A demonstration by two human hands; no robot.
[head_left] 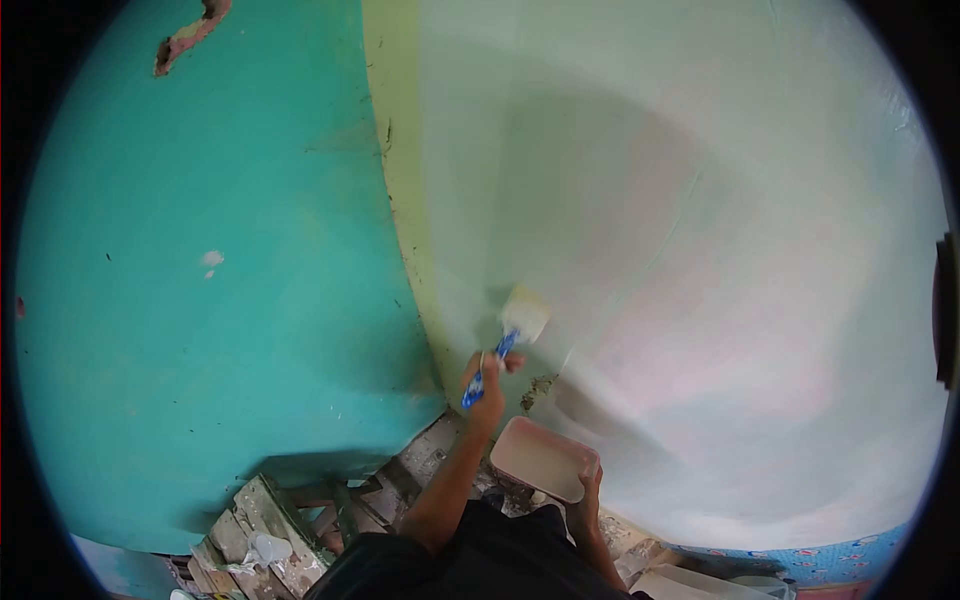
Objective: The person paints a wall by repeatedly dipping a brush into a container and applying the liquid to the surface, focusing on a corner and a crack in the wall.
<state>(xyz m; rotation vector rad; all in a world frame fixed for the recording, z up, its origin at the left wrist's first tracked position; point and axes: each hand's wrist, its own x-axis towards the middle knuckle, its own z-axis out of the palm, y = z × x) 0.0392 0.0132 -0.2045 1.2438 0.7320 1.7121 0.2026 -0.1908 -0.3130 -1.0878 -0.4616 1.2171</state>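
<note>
My left hand [487, 385] is closed around the blue handle of a paintbrush [525, 312]. The brush's wide pale bristles are at the whitish painted wall [640, 230], just right of a yellow-green strip [395, 180] by the corner. Lower down, my right hand [585, 498] grips the right end of a pinkish rectangular tub [508, 440]. Pale liquid, which looks like paint, fills part of the tub. Some of the right hand's fingers are hidden behind it.
A turquoise wall [220, 200] with chipped spots rises on the left. Below it stands a paint-spattered wooden stool or bench [250, 520] with a whitish plastic item [270, 548] on top. A blue patterned sheet [840, 555] lies at the lower right. Bare rough plaster [537, 392] shows near the tub.
</note>
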